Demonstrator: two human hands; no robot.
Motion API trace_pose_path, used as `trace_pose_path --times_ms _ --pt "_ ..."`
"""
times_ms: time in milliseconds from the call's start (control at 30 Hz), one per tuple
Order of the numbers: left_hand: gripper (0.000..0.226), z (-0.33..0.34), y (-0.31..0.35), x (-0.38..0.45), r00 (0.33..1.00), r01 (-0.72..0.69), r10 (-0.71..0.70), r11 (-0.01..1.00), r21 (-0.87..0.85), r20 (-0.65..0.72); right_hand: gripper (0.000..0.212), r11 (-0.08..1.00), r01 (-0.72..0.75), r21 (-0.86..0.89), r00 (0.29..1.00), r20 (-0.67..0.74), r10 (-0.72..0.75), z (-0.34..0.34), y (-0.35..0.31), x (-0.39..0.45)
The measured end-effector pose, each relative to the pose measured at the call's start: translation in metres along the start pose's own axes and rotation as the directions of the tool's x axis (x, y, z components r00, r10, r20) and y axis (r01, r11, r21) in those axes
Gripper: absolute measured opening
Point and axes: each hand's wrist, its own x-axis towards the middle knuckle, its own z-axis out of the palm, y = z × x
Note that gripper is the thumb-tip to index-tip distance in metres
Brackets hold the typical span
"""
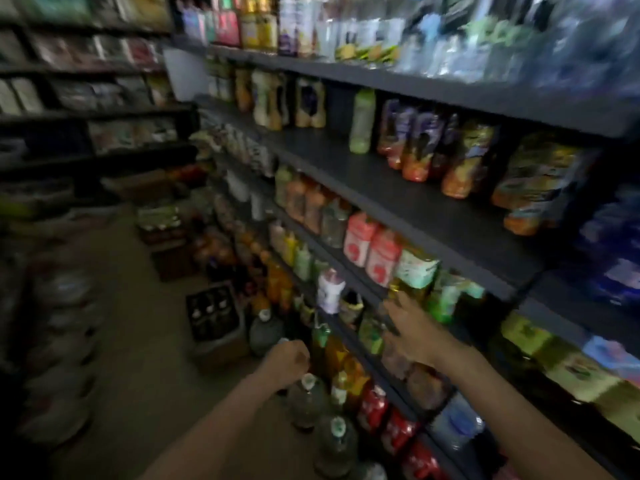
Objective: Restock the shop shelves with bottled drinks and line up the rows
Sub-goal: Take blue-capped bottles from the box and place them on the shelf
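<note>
the shelving unit [433, 202] runs along the right side of the aisle, its dark boards stocked with bottled drinks in blurred rows. large clear jugs [308, 400] with pale caps stand on the floor at its foot, beside a dark crate [213, 315].

the right hand [412, 329] reaches to the lower shelf with fingers spread, nearly straight, at a yellow bottle [414, 289]; contact cannot be confirmed, and nothing is gripped. the left hand [287, 356] hangs low above the floor stock, fingers curled; whether it holds a bottle neck cannot be determined.

handling estimate: filled plastic bottles are moderately heavy, smooth and top-heavy. grip at the mid-body or just under the cap. slide, do not tip, when aligning rows.
</note>
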Motion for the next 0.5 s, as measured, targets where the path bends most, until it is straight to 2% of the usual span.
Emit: trace_pose_path --times_ms 133,200,267,367,500 --pt "0.016 -0.076 -0.126 0.019 0.990 0.136 -0.134 0.988 0.068 -0.040 0.008 0.999 0.029 0.017 0.979 0.201 -0.032 0.050 -0.061 0.112" --pt "0.025 -0.113 -0.175 0.027 0.984 0.177 -0.179 0.979 0.101 0.014 0.022 1.000 0.021 0.015 0.964 0.263 -0.024 0.073 -0.095 0.157" --pt "0.026 -0.153 -0.209 0.035 0.975 0.221 -0.221 0.969 0.107 -0.006 0.034 1.000 0.020 -0.006 0.947 0.321 -0.017 0.090 -0.124 0.197" --pt "0.023 -0.208 -0.247 0.054 0.952 0.290 -0.288 0.957 0.007 -0.108 0.037 0.999 0.032 -0.025 0.931 0.365 -0.020 0.104 -0.158 0.253" --pt "0.011 -0.253 -0.302 0.097 0.919 0.329 -0.354 0.931 -0.158 -0.173 0.034 0.999 0.014 0.042 0.897 0.442 -0.031 0.121 -0.187 0.338"
